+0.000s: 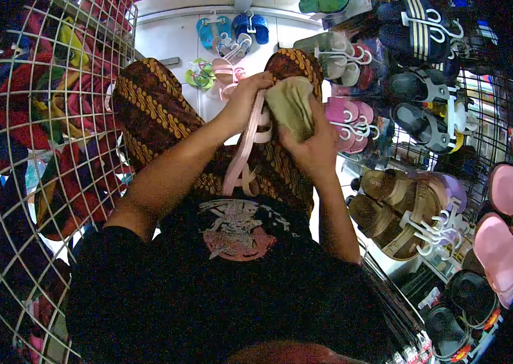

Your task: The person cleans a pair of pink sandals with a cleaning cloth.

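Note:
My left hand [249, 100] is closed on the toe end of a pale pink sandal [245, 148], which is seen edge-on with its straps facing right. The sandal hangs down over my lap, its lower end near my black shirt. In my right hand [317, 145] is a folded olive-green cloth [291, 109], gripped from its right side. The cloth is right beside the upper part of the sandal; whether they touch is hard to tell.
A wire grid [56, 133] with colourful items behind it rises at the left. Hanging footwear, including brown sandals [396, 209] and pink clogs [350, 118], lines the right. Blue sandals [214, 30] and green ones [200, 74] are on the white surface ahead.

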A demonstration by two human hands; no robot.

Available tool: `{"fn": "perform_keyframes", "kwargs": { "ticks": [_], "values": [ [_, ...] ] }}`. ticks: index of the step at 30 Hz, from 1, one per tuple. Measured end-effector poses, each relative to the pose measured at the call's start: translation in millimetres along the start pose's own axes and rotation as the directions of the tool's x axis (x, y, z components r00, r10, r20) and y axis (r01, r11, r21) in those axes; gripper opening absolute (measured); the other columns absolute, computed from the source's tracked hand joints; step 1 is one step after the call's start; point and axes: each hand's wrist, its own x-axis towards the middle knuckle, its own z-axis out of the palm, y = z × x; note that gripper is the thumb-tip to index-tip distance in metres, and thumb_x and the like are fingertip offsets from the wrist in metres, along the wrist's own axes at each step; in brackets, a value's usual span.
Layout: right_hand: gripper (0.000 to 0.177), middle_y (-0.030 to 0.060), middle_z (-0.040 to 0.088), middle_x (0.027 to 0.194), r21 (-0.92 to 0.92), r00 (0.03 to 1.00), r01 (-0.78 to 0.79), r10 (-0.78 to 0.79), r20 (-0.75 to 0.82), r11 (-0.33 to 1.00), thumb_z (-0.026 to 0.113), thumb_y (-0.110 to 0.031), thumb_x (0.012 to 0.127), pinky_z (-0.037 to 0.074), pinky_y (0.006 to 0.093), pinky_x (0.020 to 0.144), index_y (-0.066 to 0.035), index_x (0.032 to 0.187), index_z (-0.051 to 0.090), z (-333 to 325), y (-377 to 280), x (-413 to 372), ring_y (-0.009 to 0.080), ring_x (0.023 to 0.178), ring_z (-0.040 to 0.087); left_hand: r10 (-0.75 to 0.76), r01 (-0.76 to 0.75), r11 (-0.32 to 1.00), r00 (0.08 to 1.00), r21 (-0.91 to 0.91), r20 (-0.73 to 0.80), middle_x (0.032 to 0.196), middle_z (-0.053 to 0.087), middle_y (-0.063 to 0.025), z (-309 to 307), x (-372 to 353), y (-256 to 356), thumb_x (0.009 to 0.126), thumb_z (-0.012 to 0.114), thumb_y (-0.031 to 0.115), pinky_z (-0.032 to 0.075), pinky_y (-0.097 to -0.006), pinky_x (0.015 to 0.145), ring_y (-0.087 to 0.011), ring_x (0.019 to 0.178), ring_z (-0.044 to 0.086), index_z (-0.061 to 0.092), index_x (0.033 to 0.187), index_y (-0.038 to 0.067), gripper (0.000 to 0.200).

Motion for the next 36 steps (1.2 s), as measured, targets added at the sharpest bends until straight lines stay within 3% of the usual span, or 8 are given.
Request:
{"fn": "perform_keyframes", "kwargs": {
  "ticks": [2,5,8,17,25,29,33,36],
  "values": [
    [0.077,0.0250,0.061,0.117,0.068,0.998,0.066,-0.064,-0.025,0.996,0.075,-0.030,0.073,0.050,0.0427,0.088,0.000,0.136,0.044,0.8,2.4,-3.9,0.0399,0.102,0.062,-0.145,0.183,0.900,0.982,-0.395,0.123,0.093,0.062,-0.0035,3.8,0.7,14.5,0.088,0.049,0.021,0.047,-0.0258,0.079,-0.0129,0.084,0.059,0.058,0.101,0.004,0.023],
    [0.077,0.0257,0.059,0.119,0.146,0.994,0.052,-0.065,0.086,0.988,0.075,-0.032,0.074,0.048,0.0426,0.092,0.000,0.136,0.042,2.2,4.4,-10.9,0.0397,0.107,0.060,-0.266,0.139,0.798,0.955,-0.587,-0.135,0.083,0.056,-0.0019,15.2,-1.5,13.8,0.089,0.047,0.021,0.045,-0.0256,0.070,-0.0111,0.076,0.055,0.056,0.093,0.005,0.018],
    [0.075,0.0266,0.056,0.123,0.130,0.939,-0.294,0.261,0.222,0.947,0.074,-0.028,0.075,0.043,0.0421,0.099,0.001,0.136,0.042,-5.4,9.4,-2.9,0.0359,0.117,0.056,-0.216,0.195,0.788,0.976,-0.583,0.035,0.071,0.042,-0.0004,-0.5,-9.7,18.7,0.088,0.047,0.022,0.037,-0.0267,0.062,-0.0102,0.064,0.040,0.042,0.077,0.010,0.017],
    [0.076,0.0223,0.061,0.119,-0.137,0.970,-0.051,0.082,0.230,0.989,0.078,-0.028,0.069,0.048,0.0393,0.093,-0.001,0.133,0.048,-18.8,6.4,-26.5,0.0332,0.108,0.062,0.159,-0.232,0.677,0.973,-0.698,-0.169,0.078,0.045,-0.0035,-4.4,-5.6,-14.0,0.082,0.049,0.028,0.043,-0.0358,0.079,-0.0173,0.071,0.046,0.047,0.086,0.009,0.019],
    [0.072,0.0194,0.065,0.107,-0.169,0.971,-0.024,0.063,0.230,0.985,0.079,-0.026,0.067,0.052,0.0399,0.081,-0.006,0.131,0.053,-11.0,3.4,-32.8,0.0338,0.094,0.065,-0.154,-0.143,0.649,0.937,-0.747,-0.313,0.068,0.037,-0.0044,10.2,-7.8,5.8,0.081,0.052,0.016,0.031,-0.0301,0.061,-0.0165,0.064,0.035,0.037,0.074,0.008,0.018],
    [0.073,0.0193,0.065,0.109,-0.153,0.978,-0.040,0.070,0.197,0.987,0.080,-0.026,0.067,0.052,0.0395,0.085,-0.007,0.132,0.052,-7.8,7.7,-29.7,0.0325,0.097,0.065,0.094,-0.253,0.689,0.960,-0.679,-0.262,0.067,0.038,-0.0048,5.6,-9.8,-4.4,0.082,0.051,0.016,0.032,-0.0299,0.061,-0.0160,0.064,0.036,0.038,0.075,0.008,0.016],
    [0.074,0.0194,0.064,0.113,-0.030,0.973,0.064,-0.056,0.223,0.997,0.081,-0.026,0.067,0.051,0.0385,0.088,-0.008,0.133,0.052,-13.0,-7.5,-33.0,0.0317,0.100,0.065,0.039,-0.146,0.774,0.982,-0.616,-0.184,0.082,0.052,-0.0067,0.6,-9.6,-1.8,0.081,0.051,0.028,0.047,-0.0365,0.079,-0.0219,0.081,0.055,0.046,0.081,0.008,0.021],
    [0.072,0.0197,0.065,0.112,-0.095,0.982,-0.010,0.028,0.188,0.995,0.081,-0.026,0.067,0.052,0.0386,0.087,-0.006,0.131,0.053,-6.4,2.8,-30.4,0.0330,0.097,0.066,0.039,-0.116,0.772,0.990,-0.625,-0.136,0.074,0.046,-0.0058,1.7,-13.5,2.3,0.081,0.052,0.028,0.043,-0.0356,0.073,-0.0198,0.073,0.048,0.044,0.080,0.008,0.022]
  ]
}}
